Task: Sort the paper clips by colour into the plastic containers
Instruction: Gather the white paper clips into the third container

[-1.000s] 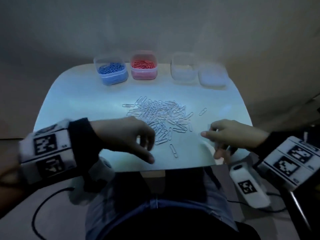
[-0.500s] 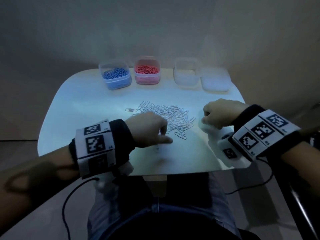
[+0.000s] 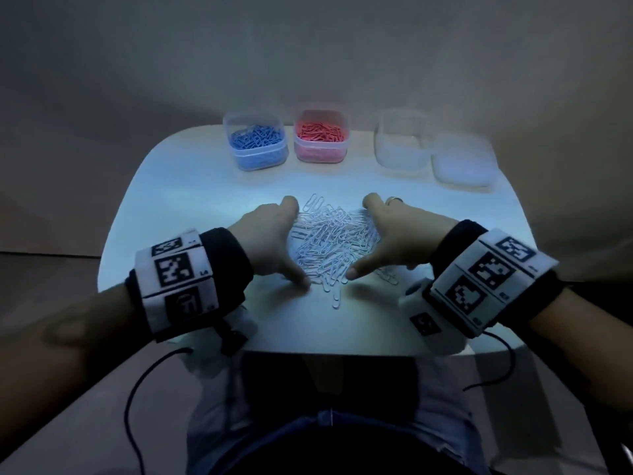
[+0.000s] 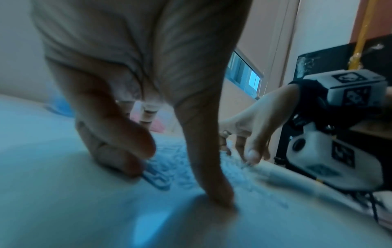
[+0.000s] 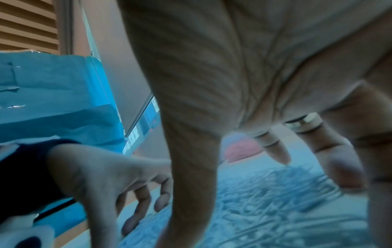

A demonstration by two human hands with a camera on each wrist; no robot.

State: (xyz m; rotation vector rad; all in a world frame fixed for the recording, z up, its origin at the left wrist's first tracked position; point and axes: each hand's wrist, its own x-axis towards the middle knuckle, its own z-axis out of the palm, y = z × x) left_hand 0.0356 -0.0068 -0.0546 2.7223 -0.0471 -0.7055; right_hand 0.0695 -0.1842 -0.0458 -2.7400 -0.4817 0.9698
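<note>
A pile of white paper clips (image 3: 334, 245) lies in the middle of the white table (image 3: 191, 207). My left hand (image 3: 274, 238) stands on its edge against the pile's left side, thumb tip on the table at the near end. My right hand (image 3: 397, 234), with a ring, cups the right side the same way. Neither hand holds a clip. In the left wrist view the left thumb (image 4: 212, 184) presses the table beside the clips (image 4: 157, 177). In the right wrist view the clips (image 5: 275, 201) lie under my spread fingers (image 5: 343, 169).
Along the far edge stand a container of blue clips (image 3: 256, 145), one of red clips (image 3: 321, 140), an empty clear container (image 3: 400, 145) and a lower clear one (image 3: 462, 162). One or two stray clips (image 3: 388, 277) lie under my right wrist. Cables hang below the table's near edge.
Both hands have moved in to the two sides of the pile, the right one from the table's right part. The clips are pushed into a tighter heap.
</note>
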